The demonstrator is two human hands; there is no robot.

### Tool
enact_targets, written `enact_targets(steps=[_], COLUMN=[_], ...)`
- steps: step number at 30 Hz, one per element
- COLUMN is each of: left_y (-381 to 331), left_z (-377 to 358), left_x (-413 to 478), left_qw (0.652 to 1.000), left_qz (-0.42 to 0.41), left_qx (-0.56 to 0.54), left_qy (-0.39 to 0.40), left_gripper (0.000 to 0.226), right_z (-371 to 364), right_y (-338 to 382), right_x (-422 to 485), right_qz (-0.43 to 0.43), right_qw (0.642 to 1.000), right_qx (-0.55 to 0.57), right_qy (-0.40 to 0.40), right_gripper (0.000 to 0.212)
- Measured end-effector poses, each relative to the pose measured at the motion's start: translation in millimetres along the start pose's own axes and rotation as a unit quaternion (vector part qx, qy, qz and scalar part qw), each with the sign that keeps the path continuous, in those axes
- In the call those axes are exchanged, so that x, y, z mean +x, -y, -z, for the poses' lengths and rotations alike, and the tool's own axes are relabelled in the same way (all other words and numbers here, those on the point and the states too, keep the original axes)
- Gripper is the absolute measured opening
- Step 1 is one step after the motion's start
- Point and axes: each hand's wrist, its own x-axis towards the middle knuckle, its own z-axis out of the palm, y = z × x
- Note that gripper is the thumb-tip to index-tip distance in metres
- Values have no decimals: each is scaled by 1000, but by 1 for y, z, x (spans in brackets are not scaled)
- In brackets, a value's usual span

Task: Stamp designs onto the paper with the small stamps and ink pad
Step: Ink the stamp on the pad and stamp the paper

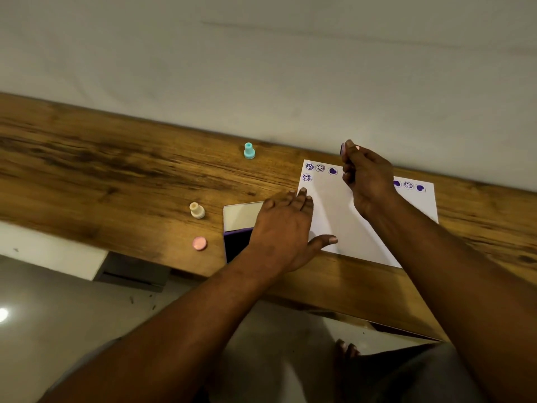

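The right hand pinches a stamp above the paper's far edge, its face turned left, axis roughly level. The left hand lies flat, fingers spread, on the paper's left edge, by the ink pad at the worktop's near edge.

The paper is lying on the tabletop at centre right of the frame, the ink pad sitting just left of it. Three stamps are standing further left: one toward the wall, one mid-tabletop, one near the front edge.
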Motion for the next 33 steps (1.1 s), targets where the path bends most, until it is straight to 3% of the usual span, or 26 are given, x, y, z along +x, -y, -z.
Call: enact_targets(steps=[11, 16, 19, 22, 25, 29, 33], left_y=[65, 100, 111, 117, 120, 121, 121], left_z=[13, 13, 8, 4, 3, 4, 4], left_x=[-42, -69, -81, -88, -91, -91, -89], left_qw=[997, 995, 996, 997, 997, 997, 997], left_qz=[43, 73, 67, 69, 69, 59, 55], left_qx=[-27, -34, -2, 8, 10, -5, -15], left_qy=[-59, -63, -56, -39, -36, -45, -50], left_gripper=[94, 97, 98, 103, 103, 90, 72], right_z=[-10, -26, -37, -48, -58, -68, -74], right_y=[1, -5, -12, -24, -40, -51, -50], right_x=[0, -23, -47, -76, -104, -123, -129], right_qz=[-17, 56, 122, 179, 240, 330, 394], right_qw=[1000, 977, 917, 830, 747, 643, 602], right_qx=[-19, -142, -281, -430, -497, -577, -597], right_qy=[4, 152, 256, 308, 371, 381, 355], right_gripper=[24, 23, 24, 28, 26, 28, 24])
